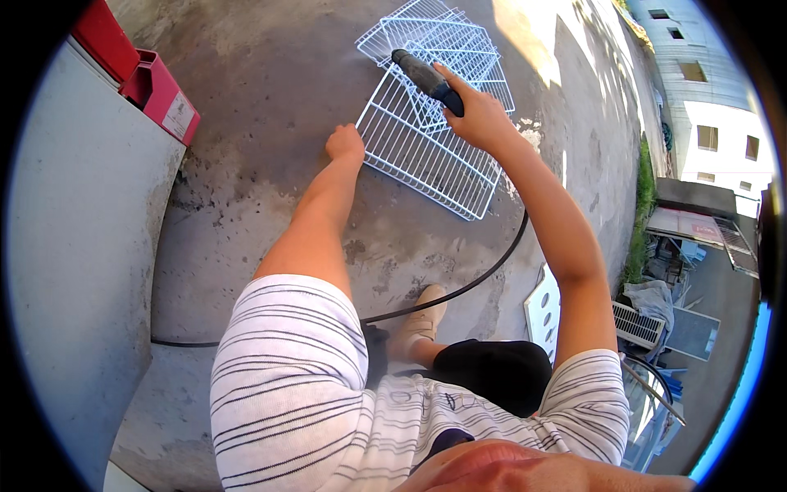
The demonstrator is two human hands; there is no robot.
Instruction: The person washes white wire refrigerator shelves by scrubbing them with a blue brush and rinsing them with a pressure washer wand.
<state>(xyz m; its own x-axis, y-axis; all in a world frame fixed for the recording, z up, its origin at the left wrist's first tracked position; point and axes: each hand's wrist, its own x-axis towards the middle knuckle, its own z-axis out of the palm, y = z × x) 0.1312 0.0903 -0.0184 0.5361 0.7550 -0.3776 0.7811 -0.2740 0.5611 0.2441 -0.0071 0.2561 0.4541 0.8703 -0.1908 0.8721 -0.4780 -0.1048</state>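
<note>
The fingers of the right hand are wrapped around the grip of a black handheld nozzle, its tip directed toward the upper left, over the stack. The fingers of the left hand are curled narrow at the left edge of the front wire rack and appear to hold it; the exact contact of each fingertip cannot be told.

The front wire rack, white and rectangular, lies at the upper centre of the frame, partly overlapping further white racks piled at differing angles on the concrete ground. Their number cannot be counted reliably through the crossing wires.

Judged from this arrangement, the work is under way rather than complete: one rack is in hand with the nozzle above it, and the others lie together in the pile. No rack is visibly set apart as finished, and no spray can be made out, so which surfaces are treated and which remain cannot be determined.

Outward from the pile, a black hose curves from the left of the frame to behind the right forearm; its junction with the nozzle is hidden. A red container occupies the upper left, and a white perforated panel the right of centre.
</note>
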